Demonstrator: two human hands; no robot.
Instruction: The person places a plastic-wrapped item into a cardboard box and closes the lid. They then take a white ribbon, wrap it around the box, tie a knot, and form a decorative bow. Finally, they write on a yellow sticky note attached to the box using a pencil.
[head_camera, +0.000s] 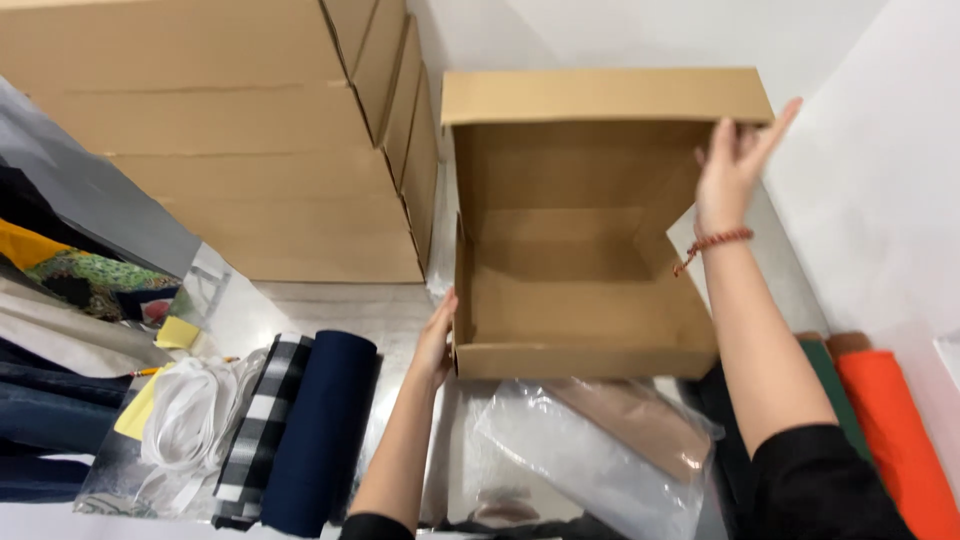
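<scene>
An open brown cardboard mailer box (580, 280) sits on the pale tabletop (330, 310) in front of the person, its hinged lid (600, 95) stood upright at the back and the inside bare. It lies just to the right of a tall stack of flat brown cardboard cartons (230, 130) and just behind a clear plastic bag (600, 450) with a tan fabric piece inside.

To my eye the box is being squared up with the lid held back, and doing that well means keeping the base pinned from the left while the lid is steadied near its outer corner, so the hinge fold does not buckle or spring forward. An even push at the side wall, low down, would stop the box skating toward the stack.

The left hand (436, 345) lies flat against the box's front left corner, fingers together and extended along the wall, pressing rather than gripping. The right hand (730, 165) is raised at the lid's right edge, fingers spread wide and long, the fingertips touching the upper right corner of the lid (a red beaded bracelet (716, 242) sits on that wrist). It pinches nothing that I can see; whether the thumb hooks behind the flap I cannot tell.

Off to the left are a roll of dark navy fabric (320, 430), a black-and-white checked cloth (262, 425) and a bundle of white ribbon (190, 410); on the right, an orange fabric roll (890, 440).
</scene>
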